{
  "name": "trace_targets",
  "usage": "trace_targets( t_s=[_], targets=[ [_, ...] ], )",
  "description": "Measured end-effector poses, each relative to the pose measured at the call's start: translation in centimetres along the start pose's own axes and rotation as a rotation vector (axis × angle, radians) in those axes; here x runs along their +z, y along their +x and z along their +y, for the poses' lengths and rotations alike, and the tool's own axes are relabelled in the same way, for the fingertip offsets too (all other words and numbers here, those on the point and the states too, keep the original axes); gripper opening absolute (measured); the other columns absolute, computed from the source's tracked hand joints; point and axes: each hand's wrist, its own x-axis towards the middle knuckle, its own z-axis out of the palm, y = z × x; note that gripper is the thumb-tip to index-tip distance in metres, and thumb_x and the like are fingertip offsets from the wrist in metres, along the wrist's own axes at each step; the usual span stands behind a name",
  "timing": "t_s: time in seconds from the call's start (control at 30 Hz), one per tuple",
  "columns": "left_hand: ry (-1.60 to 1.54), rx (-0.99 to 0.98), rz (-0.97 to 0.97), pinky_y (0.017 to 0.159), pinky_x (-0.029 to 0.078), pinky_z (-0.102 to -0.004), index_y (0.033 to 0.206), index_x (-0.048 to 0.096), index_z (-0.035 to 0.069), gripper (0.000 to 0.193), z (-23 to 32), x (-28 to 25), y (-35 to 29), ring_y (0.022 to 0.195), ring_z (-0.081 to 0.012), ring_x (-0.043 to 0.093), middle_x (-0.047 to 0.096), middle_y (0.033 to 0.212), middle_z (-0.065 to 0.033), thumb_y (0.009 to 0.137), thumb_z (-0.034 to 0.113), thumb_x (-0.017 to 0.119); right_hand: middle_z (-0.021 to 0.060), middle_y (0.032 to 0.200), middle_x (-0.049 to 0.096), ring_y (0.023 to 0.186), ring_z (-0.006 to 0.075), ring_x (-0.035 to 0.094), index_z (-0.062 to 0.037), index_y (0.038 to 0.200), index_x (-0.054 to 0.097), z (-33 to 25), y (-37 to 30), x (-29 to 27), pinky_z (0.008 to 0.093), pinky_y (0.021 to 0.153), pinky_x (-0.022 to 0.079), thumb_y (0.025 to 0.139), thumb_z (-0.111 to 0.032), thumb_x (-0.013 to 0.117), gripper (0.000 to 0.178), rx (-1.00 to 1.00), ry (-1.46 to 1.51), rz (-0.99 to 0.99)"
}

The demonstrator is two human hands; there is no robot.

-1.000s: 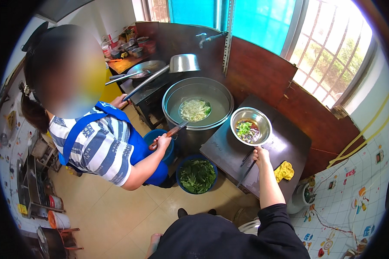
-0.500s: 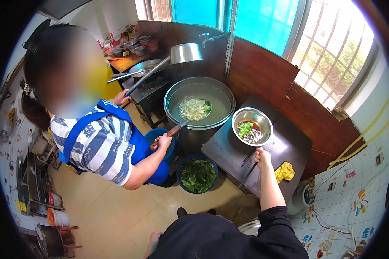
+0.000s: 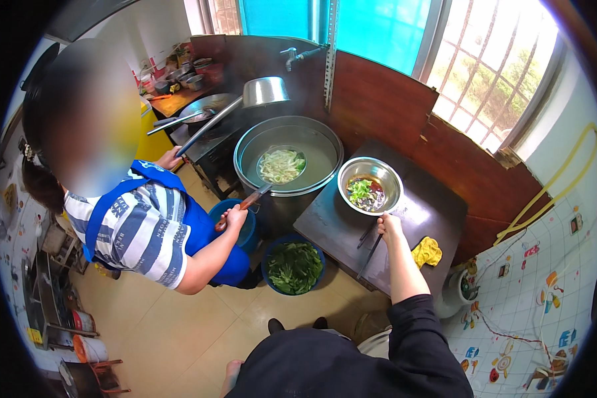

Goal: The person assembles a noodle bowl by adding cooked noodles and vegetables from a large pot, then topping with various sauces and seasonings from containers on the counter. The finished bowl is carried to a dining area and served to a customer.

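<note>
My right hand (image 3: 390, 227) is closed on the near rim of a shiny metal bowl (image 3: 397, 188) above the dark table. Chopped greens (image 3: 361, 192) and dark sauce lie in the bowl. My left hand (image 3: 232, 370) shows only in part at the lower edge, its fingers hidden. Left of the bowl stands a large metal pot (image 3: 333, 162) of cloudy liquid. A co-worker (image 3: 136, 229) in a blue apron holds a strainer (image 3: 253, 197) of pale noodles (image 3: 282, 166) at the pot with one hand. The other holds a long-handled metal ladle (image 3: 265, 91), raised beyond the pot.
A yellow cloth (image 3: 426, 252) and dark sticks (image 3: 370, 257) lie on the table (image 3: 438, 199). On the floor stand a basin of green leaves (image 3: 294, 267) and a blue bucket (image 3: 245, 239). Behind the pot are a wok (image 3: 205, 106) and a tap (image 3: 290, 58).
The whole view has shifted, so most things sit farther left. The co-worker's ladle hangs slightly lower over the pot. My right hand stays at the bowl's rim.
</note>
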Motion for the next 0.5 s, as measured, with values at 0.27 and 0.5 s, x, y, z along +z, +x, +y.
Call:
trace_targets(
  t_s=[0.27,0.5],
  targets=[
    [-0.048,-0.135,0.023,0.060,0.050,-0.0285,0.075,0.064,0.000,0.011,-2.6,-0.7,0.9,0.062,-0.0162,0.060,0.064,0.070,-0.0075,0.079,-0.003,0.055,0.0030,0.058,0.046,0.037,0.0084,0.028,-0.0060,0.083,0.047,0.1,1.5,0.4,0.0252,0.034,0.023,0.093,-0.022,0.044,0.019,-0.065,-0.220,0.093],
    [-0.037,-0.156,0.023,0.058,0.051,-0.0283,0.075,0.063,-0.001,0.005,-4.4,0.7,2.3,0.060,-0.0154,0.059,0.064,0.069,-0.0076,0.079,-0.001,0.061,0.0034,0.059,0.047,0.037,0.0080,0.027,-0.0036,0.085,0.049,0.7,2.0,-0.4,0.0253,0.034,0.023,0.095,-0.028,0.043,0.027,-0.066,-0.247,0.033]
  ],
)
